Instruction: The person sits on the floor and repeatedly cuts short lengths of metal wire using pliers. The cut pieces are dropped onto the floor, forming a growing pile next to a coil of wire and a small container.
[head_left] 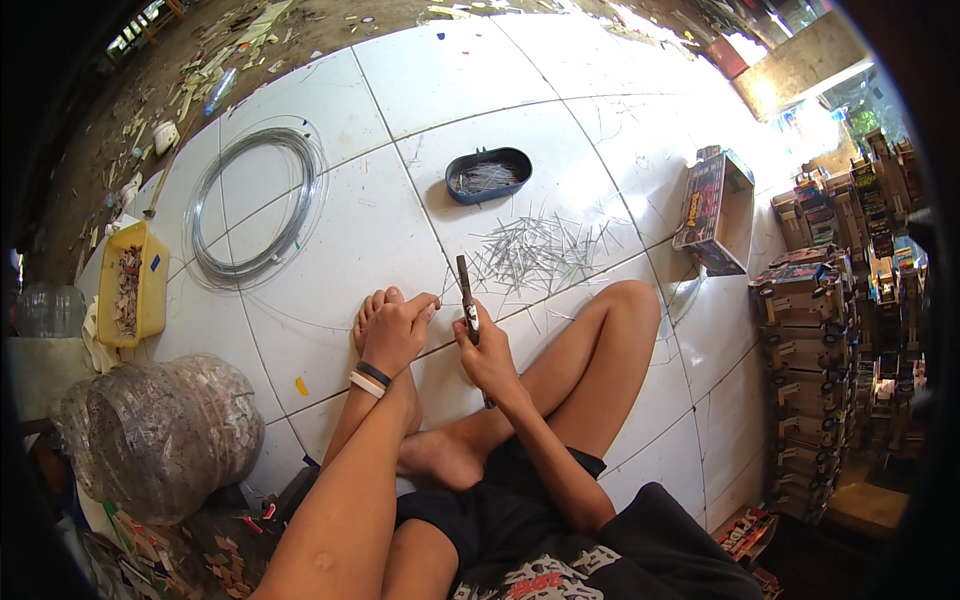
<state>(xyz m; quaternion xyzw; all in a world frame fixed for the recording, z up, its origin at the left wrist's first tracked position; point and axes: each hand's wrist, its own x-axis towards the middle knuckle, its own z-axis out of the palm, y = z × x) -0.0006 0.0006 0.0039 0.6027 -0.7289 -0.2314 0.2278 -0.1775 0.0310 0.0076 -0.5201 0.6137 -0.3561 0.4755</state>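
I sit cross-legged on a white tiled floor [330, 250]. My right hand [487, 352] grips a pair of pliers [467, 295] with the jaws pointing away from me. My left hand [398, 328], with bands on its wrist, rests over my foot and pinches the end of a thin wire that runs toward the pliers. Just beyond the pliers lies a scattered pile of short cut wire pieces [535, 250]. A dark oval tray [488, 174] further off holds more cut pieces.
A coil of wire [255, 205] lies to the left. A yellow tub [130, 285] and a large clear plastic bottle [165, 430] of scraps sit at the left edge. An open cardboard box [715, 210] and stacked boxes [830, 330] stand to the right.
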